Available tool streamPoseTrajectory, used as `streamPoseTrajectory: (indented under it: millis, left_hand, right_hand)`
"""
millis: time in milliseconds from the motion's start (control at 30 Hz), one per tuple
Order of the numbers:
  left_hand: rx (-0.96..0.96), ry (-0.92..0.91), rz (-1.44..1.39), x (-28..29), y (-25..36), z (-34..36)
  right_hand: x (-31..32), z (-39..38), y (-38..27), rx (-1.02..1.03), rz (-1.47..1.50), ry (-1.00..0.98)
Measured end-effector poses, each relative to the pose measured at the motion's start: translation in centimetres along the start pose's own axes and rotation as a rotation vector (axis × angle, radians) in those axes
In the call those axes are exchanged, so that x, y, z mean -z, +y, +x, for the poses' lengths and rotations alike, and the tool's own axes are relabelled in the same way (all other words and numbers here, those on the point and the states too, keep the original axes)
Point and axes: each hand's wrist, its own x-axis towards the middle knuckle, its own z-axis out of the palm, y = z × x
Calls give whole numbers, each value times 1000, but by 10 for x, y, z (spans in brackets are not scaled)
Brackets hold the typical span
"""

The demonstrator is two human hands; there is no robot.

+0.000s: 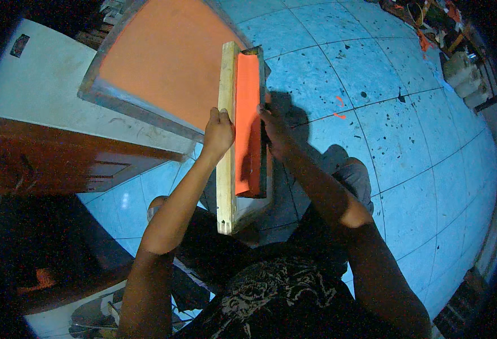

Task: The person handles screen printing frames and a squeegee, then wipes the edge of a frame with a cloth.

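Observation:
A long wooden frame (225, 169) stands tilted in front of me, seen almost edge-on. It has a pale bar on the left, a smooth orange face (247, 113) in the middle and a dark bar along the right. My left hand (219, 134) is closed round the pale bar near its middle. On the dark right side, my right hand (275, 133) grips the frame in shadow, its fingers partly hidden. Beyond my left hand lies a larger orange panel (163, 62) with a grey border, resting on a white surface.
The white tabletop (39, 85) tops a brown wooden cabinet (50, 155) at the left. Blue floor tiles (395, 141) with dark specks and orange scraps (339, 116) stretch to the right. Clutter and pale blocks (463, 73) line the far right wall.

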Motion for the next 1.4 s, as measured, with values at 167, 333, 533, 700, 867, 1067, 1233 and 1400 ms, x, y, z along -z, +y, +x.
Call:
streamPoseTrajectory:
  millis: [167, 333, 533, 700, 867, 1067, 1233, 1400]
  left_hand:
    - [314, 5, -311, 8, -1, 8]
    - [353, -88, -491, 28, 21, 8]
    - [287, -192, -380, 55, 58, 25]
    - [143, -190, -313, 95, 71, 31]
    - [114, -194, -326, 132, 73, 34]
    - [-90, -26, -595, 128, 41, 9]
    - [-66, 84, -651, 93, -3, -14]
    - [-101, 209, -952, 54, -30, -38]
  right_hand:
    - [49, 9, -17, 272, -291, -84]
    - [80, -35, -74, 168, -150, -80]
    - [107, -84, -130, 107, 36, 194]
    - [144, -100, -146, 193, 63, 265]
    - [171, -101, -140, 186, 136, 235]
    - [186, -87, -125, 225, 151, 260]
    - [177, -85, -125, 169, 204, 350]
    - [166, -81, -125, 194, 139, 275]
